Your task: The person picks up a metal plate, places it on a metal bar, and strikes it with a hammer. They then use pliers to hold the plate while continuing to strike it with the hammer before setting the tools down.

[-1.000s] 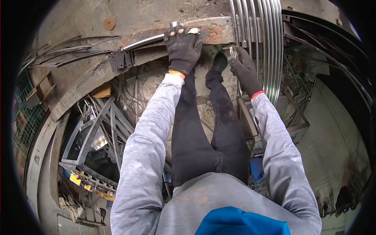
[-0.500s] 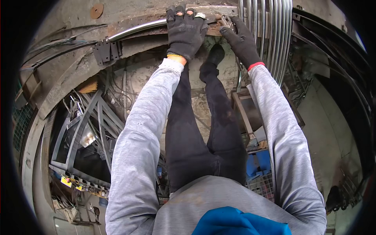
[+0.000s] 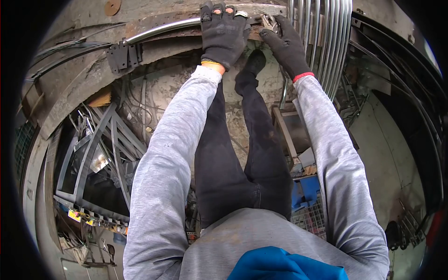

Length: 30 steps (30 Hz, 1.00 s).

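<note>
A dark, worn glove with bared fingertips covers my left hand [image 3: 224, 37]. It lies over the right end of a shiny metal tube [image 3: 163, 29] on the bench edge [image 3: 163, 49], fingers bent over the tube. Just right of it, my right hand [image 3: 284, 44], in a dark glove with a red cuff, is closed around a small metal tool like locking pliers [image 3: 270, 23]. The tool's far end is near a dark metal piece beside my left hand. Several shiny tubes [image 3: 329, 46] lie side by side right of my right hand.
A dark bracket with holes [image 3: 123, 57] hangs at the bench edge on the left. A rusty disc [image 3: 112, 7] lies at the upper left. Below are welded metal frames [image 3: 88, 163], a blue object [image 3: 305, 192] and a small metal stand [image 3: 285, 130].
The view has shifted slightly. The metal tool shows more openly between the thumb and fingers of my right hand. My left hand stays on the tube.
</note>
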Available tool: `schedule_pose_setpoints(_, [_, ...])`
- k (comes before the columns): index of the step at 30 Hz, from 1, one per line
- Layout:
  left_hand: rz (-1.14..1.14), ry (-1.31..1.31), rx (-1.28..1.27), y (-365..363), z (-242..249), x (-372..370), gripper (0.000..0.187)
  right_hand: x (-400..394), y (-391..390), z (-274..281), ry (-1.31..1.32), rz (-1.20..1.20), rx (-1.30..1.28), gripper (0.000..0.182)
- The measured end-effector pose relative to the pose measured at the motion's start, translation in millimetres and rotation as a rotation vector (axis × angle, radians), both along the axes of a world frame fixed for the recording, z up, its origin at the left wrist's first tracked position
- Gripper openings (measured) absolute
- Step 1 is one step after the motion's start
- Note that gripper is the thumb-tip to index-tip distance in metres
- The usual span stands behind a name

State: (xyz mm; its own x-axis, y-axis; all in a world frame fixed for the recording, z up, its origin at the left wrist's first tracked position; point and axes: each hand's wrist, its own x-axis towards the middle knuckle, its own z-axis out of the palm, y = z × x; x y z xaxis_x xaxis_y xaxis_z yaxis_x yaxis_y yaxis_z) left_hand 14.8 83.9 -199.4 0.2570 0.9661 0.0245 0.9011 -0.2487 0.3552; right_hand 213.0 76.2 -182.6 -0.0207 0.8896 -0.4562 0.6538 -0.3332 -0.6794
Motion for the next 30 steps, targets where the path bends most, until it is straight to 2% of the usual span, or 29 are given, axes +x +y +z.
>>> schedule_pose_setpoints(6, [0.028,-0.003,0.058,-1.9,-4.0,-0.1,0.040,-5.8,-1.6,2.1,0.001,0.011,0.039,0.076])
schedule_pose_setpoints(8, [0.030,-0.015,0.057,-0.6,-2.4,0.4,0.039,-6.1,-3.2,0.2,-0.099,0.056,0.105,0.076])
schedule_pose_setpoints(11, [0.023,-0.058,0.043,0.6,-0.2,-1.3,0.039,-11.4,1.3,12.1,-0.075,0.051,0.009,0.075])
schedule_pose_setpoints(14, [0.021,-0.055,0.083,0.1,-1.5,-1.7,0.040,-8.8,-3.2,3.4,-0.096,0.071,0.095,0.076])
schedule_pose_setpoints(21, [0.025,-0.064,0.075,0.2,-0.4,-0.8,0.040,-9.6,-3.2,2.8,-0.143,0.079,0.073,0.078])
schedule_pose_setpoints(26, [0.020,-0.043,0.057,0.9,0.5,-0.5,0.040,-16.4,0.4,15.2,-0.112,0.061,0.004,0.072])
schedule_pose_setpoints(30, [0.030,-0.022,0.083,-0.7,-3.8,0.5,0.041,-17.4,-2.6,14.6,-0.067,0.034,0.048,0.069])
